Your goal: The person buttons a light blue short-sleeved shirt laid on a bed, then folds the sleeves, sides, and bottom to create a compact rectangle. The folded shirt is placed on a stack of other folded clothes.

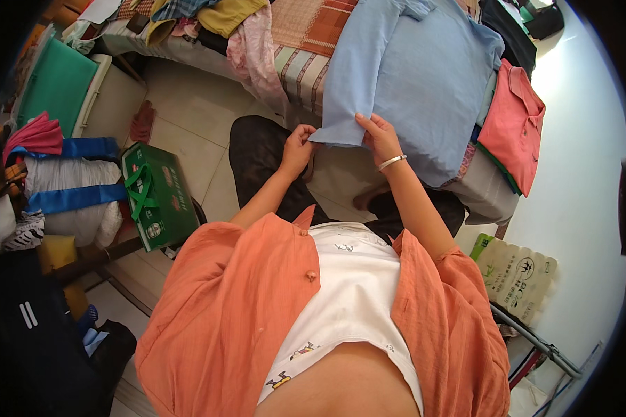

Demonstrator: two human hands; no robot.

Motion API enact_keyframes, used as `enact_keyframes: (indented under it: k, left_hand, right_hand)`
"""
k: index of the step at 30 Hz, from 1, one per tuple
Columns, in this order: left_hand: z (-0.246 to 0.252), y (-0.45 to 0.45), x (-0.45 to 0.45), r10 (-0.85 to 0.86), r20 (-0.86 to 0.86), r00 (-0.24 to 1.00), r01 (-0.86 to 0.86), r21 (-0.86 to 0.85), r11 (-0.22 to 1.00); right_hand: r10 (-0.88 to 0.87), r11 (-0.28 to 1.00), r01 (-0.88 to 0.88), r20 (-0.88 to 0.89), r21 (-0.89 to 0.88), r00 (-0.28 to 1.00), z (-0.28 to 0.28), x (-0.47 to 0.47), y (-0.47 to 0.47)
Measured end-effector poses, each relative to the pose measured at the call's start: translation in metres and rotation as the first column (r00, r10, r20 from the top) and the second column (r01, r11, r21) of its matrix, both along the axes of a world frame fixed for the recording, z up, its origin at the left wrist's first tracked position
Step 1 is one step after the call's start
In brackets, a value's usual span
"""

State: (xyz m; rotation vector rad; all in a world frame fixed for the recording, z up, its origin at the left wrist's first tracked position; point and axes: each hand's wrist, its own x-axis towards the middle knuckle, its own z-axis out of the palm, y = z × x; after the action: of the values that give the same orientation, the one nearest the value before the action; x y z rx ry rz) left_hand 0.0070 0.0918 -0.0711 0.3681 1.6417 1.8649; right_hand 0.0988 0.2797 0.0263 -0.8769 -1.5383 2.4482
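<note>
A light blue long-sleeved shirt (428, 88) lies spread over the near edge of a bed, its body hanging a little over the side. One of its sleeves runs down along the left side of the body. My left hand (298, 148) pinches the left corner of the sleeve's end between thumb and fingers. My right hand (380, 134), with a bangle on the wrist, grips the other side of the same sleeve end, thumb on top. The cloth between both hands is held fairly flat, beyond the bed's edge.
A folded coral polo shirt (514, 125) lies at the bed's right end. Yellow clothing (232, 18) and pink patterned cloth (255, 57) lie at the left. A green bag (161, 198) stands left of my legs; a wrapped paper pack (514, 279) is at the right wall.
</note>
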Motion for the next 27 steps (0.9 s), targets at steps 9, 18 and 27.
enact_keyframes:
  k: [9, 18, 27]
  left_hand:
    - [-0.046, -0.007, 0.003, -0.003, -0.409, 0.912, -0.101, -0.231, 0.968]
    - [-0.007, 0.029, 0.025, 0.064, -0.516, 0.854, -0.165, -0.152, 0.975]
    - [-0.011, 0.005, 0.018, 0.09, -0.508, 0.857, -0.246, -0.25, 0.936]
  right_hand:
    - [0.075, 0.996, -0.077, 0.049, 0.054, 0.996, -0.006, -0.007, -0.008]
    - [0.02, 0.984, -0.015, 0.027, -0.176, 0.999, -0.016, -0.008, -0.024]
    - [0.0, 0.995, 0.021, 0.211, -0.095, 0.978, -0.06, 0.005, -0.016]
